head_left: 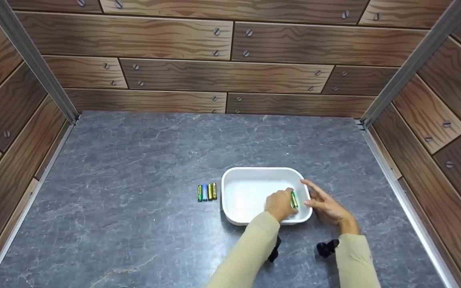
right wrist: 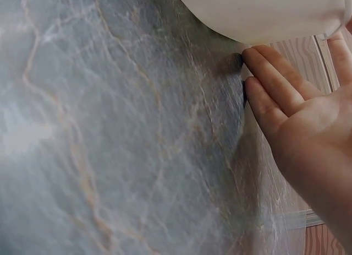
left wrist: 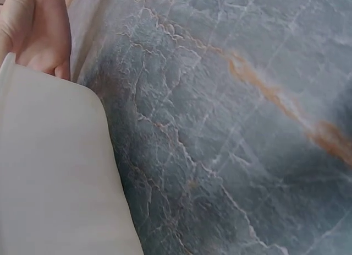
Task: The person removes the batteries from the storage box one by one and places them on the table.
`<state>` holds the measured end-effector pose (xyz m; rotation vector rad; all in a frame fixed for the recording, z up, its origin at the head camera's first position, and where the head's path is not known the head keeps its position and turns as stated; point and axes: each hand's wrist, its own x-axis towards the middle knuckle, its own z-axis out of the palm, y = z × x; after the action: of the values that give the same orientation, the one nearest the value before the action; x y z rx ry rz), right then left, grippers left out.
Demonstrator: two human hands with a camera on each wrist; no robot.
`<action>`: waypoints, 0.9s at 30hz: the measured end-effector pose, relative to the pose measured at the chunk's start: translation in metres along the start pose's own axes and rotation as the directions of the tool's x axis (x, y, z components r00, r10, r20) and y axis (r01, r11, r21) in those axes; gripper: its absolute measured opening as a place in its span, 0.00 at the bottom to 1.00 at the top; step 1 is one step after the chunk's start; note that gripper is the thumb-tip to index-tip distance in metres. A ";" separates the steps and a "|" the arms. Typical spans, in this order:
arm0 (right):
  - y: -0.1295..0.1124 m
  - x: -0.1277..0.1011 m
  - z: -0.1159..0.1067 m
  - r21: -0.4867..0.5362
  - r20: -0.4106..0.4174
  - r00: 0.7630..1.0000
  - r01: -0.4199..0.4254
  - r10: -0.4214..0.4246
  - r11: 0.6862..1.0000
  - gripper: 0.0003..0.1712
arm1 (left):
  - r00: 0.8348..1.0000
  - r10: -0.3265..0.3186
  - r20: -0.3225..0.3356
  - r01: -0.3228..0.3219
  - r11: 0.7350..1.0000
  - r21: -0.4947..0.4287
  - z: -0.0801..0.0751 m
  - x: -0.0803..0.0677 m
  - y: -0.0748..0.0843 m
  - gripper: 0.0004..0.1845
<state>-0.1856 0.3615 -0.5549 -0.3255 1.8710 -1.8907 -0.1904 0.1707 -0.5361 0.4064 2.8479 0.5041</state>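
1. Row of four batteries (head_left: 207, 192): lies on the grey stone-look table (head_left: 134, 168), just beside the tray's left wall at 9 o'clock from the tray. Side by side, long axes pointing away from the person. Colours read green, blue, yellow, yellow; labels too small to read.
2. White tray (head_left: 230, 180): shallow, rectangular, rounded corners, glossy. Floor looks bare apart from the hand inside.
3. Left hand (head_left: 280, 205): reaches over the near rim, fingers curled and pinching a green battery (head_left: 293, 199) low inside the tray's right end, at about 3 o'clock of the tray. Cannot tell whether the battery touches the floor.
4. Right hand (head_left: 325, 204): fingers straight and spread, flat against the tray's outer right wall, holding nothing; the right wrist view confirms fingertips (right wrist: 258, 62) at the rim.
5. Judgement: step in hand is moving batteries between tray and row, one cell at a time. The next move calls for a steady pinch while the right hand braces the light tray.
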 end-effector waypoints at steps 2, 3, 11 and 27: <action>0.001 0.000 0.000 0.000 0.000 1.000 0.001 -0.001 1.000 0.41 | 1.000 -0.004 0.000 0.004 1.000 0.011 0.001 0.000 0.000 0.29; 0.001 0.000 0.000 0.001 0.001 1.000 0.003 -0.003 1.000 0.41 | 1.000 -0.008 0.000 0.008 1.000 0.018 0.002 0.001 0.000 0.28; 0.001 0.000 0.001 -0.004 -0.003 1.000 0.010 -0.010 1.000 0.41 | 0.999 -0.050 0.005 0.050 0.998 0.048 0.003 0.003 0.001 0.27; 0.000 0.001 0.000 -0.026 -0.012 1.000 -0.010 0.010 1.000 0.41 | 0.999 -0.017 0.048 0.012 0.995 0.103 0.000 0.005 -0.002 0.31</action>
<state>-0.1861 0.3607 -0.5550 -0.3129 1.9032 -1.8671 -0.1952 0.1707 -0.5374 0.4101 2.8354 0.3413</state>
